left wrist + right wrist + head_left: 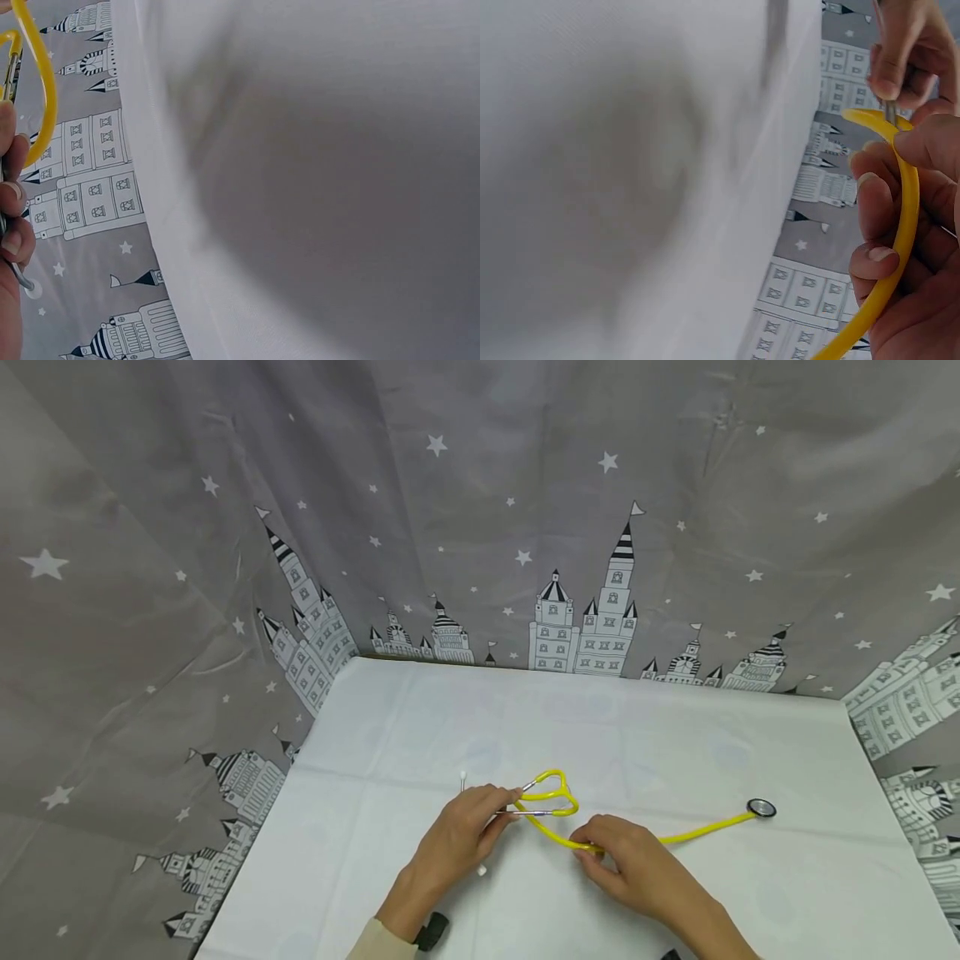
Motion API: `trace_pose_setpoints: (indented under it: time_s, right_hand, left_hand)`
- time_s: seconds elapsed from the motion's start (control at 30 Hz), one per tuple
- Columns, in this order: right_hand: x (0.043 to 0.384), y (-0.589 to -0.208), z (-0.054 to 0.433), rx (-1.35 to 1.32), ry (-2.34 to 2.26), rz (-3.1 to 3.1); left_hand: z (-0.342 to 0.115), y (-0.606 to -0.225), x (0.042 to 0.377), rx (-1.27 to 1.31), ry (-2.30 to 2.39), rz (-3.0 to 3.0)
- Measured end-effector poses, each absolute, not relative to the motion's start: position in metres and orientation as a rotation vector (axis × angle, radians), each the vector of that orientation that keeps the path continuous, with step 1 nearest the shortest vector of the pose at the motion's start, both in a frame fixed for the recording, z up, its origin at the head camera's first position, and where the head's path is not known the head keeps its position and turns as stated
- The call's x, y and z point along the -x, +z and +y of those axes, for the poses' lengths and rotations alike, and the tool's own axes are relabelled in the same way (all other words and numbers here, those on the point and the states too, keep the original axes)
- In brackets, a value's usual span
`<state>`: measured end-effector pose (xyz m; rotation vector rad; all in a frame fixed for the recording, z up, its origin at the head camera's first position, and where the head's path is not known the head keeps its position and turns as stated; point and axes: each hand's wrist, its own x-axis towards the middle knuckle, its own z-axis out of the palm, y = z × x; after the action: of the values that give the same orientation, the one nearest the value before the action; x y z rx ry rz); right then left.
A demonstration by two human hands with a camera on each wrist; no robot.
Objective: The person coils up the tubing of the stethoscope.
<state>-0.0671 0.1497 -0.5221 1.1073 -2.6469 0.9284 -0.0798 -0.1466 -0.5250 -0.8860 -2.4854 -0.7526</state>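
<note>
A stethoscope with yellow tubing [705, 832] is held over the white table by both hands. My left hand [461, 831] grips its metal ear tubes [536, 813], with fingers curled round them in the left wrist view. White ear tips [482, 870] stick out on either side of that hand. The yellow fork bends back in a loop just right of its fingertips. My right hand [637, 864] pinches the single yellow tube [907, 217], which crosses its palm in the right wrist view. Past the right hand, the tube runs out to a round dark-faced chest piece [762, 808].
A white cloth covers the table [360, 843]. Behind it and along its sides hangs a grey curtain [480, 527] printed with castles and stars. A black wrist strap [432, 932] shows below the left hand, beside a beige sleeve [381, 942].
</note>
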Motion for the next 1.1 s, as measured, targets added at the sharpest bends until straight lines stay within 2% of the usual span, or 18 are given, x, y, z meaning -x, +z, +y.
trace_pose_setpoints:
  time_s: [0.53, 1.1]
  right_hand:
    - [0.069, -0.491, 0.15, -1.194, 0.908, -2.489]
    - [0.086, -0.462, 0.142, -1.246, 0.918, -2.409]
  left_hand:
    - [-0.145, -0.533, 0.081, 0.891, -0.776, -2.539]
    - [-0.125, -0.537, 0.074, 1.007, -0.96, -2.588]
